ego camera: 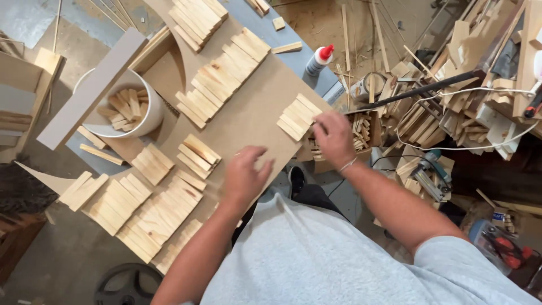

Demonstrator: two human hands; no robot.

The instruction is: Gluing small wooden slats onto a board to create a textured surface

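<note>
Resting on the brown board [248, 113], the left hand [244, 172] lay with fingers curled loosely together, holding nothing visible. The right hand [333, 138] touched a row of small wood strips [298, 117] at the board's edge; its grip could not be determined. Farther off stood a glue bottle [319, 59] and a white bucket [148, 116].

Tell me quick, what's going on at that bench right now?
Right hand touching small row of wood slats. Left hand flat on brown board, holding nothing. Glue bottle standing beyond, untouched.
</note>
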